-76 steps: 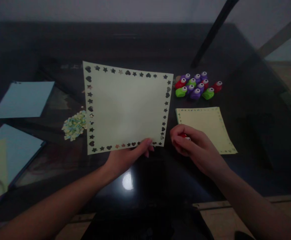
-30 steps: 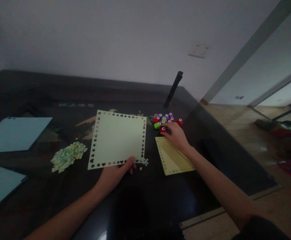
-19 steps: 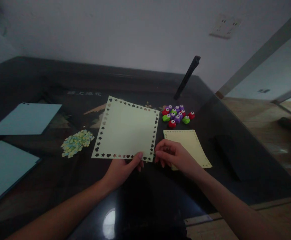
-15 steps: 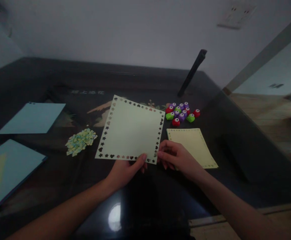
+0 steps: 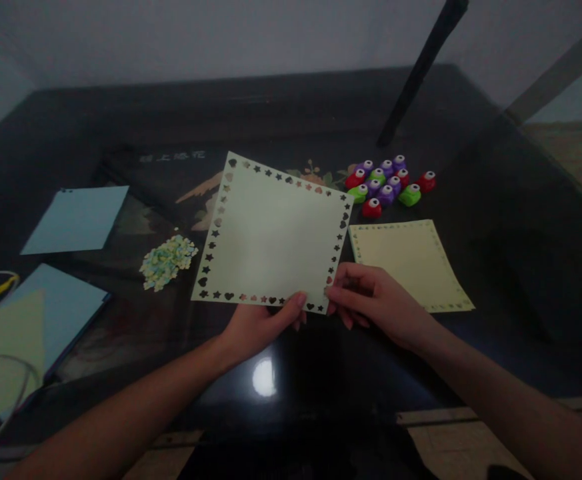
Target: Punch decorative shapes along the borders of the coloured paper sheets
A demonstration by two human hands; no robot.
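Note:
A pale square sheet of paper (image 5: 275, 233), with small hearts, stars and flowers punched along all four edges, is held up tilted over the dark table. My left hand (image 5: 261, 327) grips its bottom edge, thumb on top and fingers beneath. At the lower right corner, my right hand (image 5: 375, 300) pinches the same sheet. Just right of it lies a stack of pale yellow sheets (image 5: 401, 260) with punched borders, partly behind my right hand. Several red, green and purple craft punches (image 5: 385, 190) sit in a cluster behind that stack.
A pile of tiny paper cutouts (image 5: 168, 261) lies left of the held sheet. Farther left are a blue sheet (image 5: 78, 220), more blue paper (image 5: 73, 307), a yellow sheet (image 5: 11, 360) and a cable (image 5: 23, 383). A black bar (image 5: 421, 73) rises at the back right of the table (image 5: 171, 113).
The camera view has tilted down, showing more of the near table edge. Both hands still hold the punched sheet, in nearly the same pose.

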